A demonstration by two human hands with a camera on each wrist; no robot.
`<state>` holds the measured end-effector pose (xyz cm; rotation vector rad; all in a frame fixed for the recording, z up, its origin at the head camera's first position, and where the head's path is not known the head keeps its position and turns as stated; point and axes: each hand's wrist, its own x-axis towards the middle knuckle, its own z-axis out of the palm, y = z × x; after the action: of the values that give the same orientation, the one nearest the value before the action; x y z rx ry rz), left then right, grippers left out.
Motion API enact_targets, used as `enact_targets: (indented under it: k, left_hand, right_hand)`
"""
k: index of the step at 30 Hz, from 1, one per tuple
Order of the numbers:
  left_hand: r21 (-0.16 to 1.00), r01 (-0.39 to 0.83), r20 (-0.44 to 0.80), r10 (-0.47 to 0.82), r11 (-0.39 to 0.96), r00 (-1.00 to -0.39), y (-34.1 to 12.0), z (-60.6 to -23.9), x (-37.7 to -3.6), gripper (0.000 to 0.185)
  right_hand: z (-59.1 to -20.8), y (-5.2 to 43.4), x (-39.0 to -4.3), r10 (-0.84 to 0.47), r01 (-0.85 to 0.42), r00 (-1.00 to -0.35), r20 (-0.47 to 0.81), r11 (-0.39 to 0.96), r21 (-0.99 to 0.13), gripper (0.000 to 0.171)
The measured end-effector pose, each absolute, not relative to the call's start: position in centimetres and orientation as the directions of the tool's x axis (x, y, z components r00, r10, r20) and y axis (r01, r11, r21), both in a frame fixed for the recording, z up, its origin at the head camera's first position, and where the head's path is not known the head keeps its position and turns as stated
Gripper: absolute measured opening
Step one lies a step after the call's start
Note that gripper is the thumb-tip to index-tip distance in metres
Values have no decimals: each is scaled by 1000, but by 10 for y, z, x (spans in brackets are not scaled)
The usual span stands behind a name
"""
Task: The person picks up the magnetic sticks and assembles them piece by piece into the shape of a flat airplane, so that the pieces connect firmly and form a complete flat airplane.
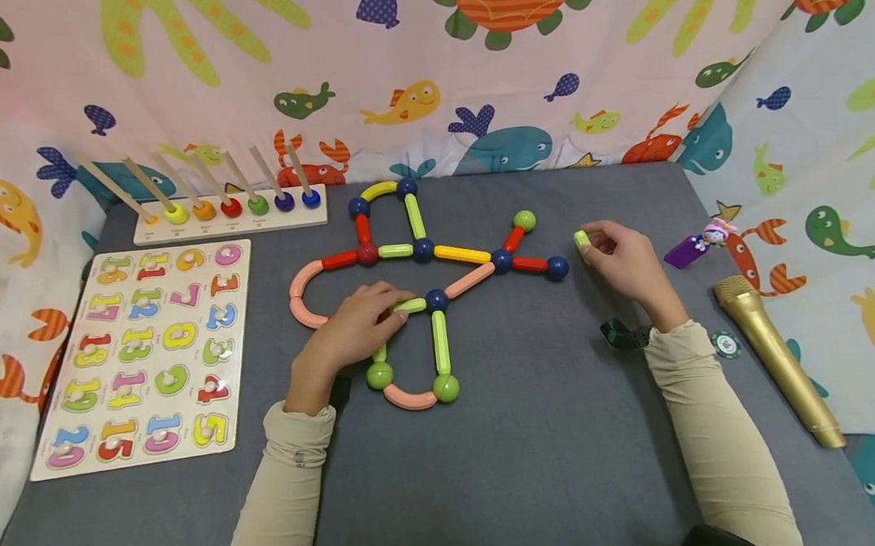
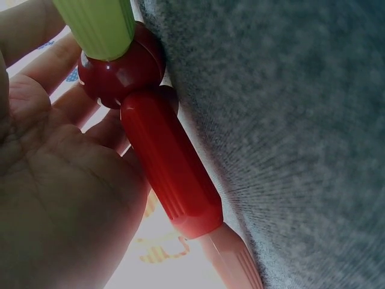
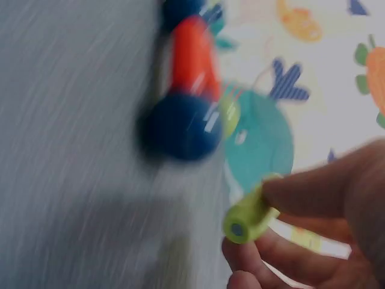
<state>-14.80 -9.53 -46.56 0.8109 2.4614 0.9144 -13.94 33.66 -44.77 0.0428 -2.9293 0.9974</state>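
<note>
My left hand (image 1: 355,325) grips the magnetic-stick figure at its lower left joint, fingers round a dark red ball (image 2: 120,72) that the hand hides in the head view. From this ball run a light green stick (image 1: 410,306) towards a blue ball (image 1: 436,301) and a red stick (image 2: 171,162) towards a pink curved stick (image 1: 302,295). Off to the right, my right hand (image 1: 620,261) pinches a short light green stick (image 3: 249,217) between thumb and fingers. It is raised beside the blue end ball (image 1: 558,268) of the figure, apart from it.
A number puzzle board (image 1: 245,330) and a peg counting stand (image 1: 230,225) lie on the left. At the right edge are a purple toy piece (image 1: 684,252), a gold microphone (image 1: 779,364) and a round chip (image 1: 725,344). A patterned curtain (image 1: 413,54) borders the grey table (image 1: 534,464).
</note>
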Motion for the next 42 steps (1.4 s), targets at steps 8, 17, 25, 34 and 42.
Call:
enact_targets:
  k: [8, 17, 25, 34, 42]
  left_hand:
    - [682, 386, -149, 634, 621, -759, -93, -467, -148, 40]
    - [682, 388, -152, 639, 620, -754, -86, -465, -148, 39]
    - [671, 388, -163, 636, 632, -754, -84, -470, -149, 41]
    - [600, 362, -152, 546, 714, -824, -74, -476, -147, 34]
    - [572, 349, -118, 496, 742, -860, -72, -483, -145, 30]
  right_hand:
    - [-445, 315, -162, 144, 140, -987, -73, 541, -829, 40]
    - [-460, 315, -163, 11, 111, -990, -144, 693, -712, 33]
    - [-463, 306, -179, 25, 78, -996, -86, 719, -690, 30]
    - [-472, 303, -174, 61, 72, -997, -39, 722, -688, 29]
    - [-476, 299, -163, 83, 67, -997, -10, 722, -688, 32]
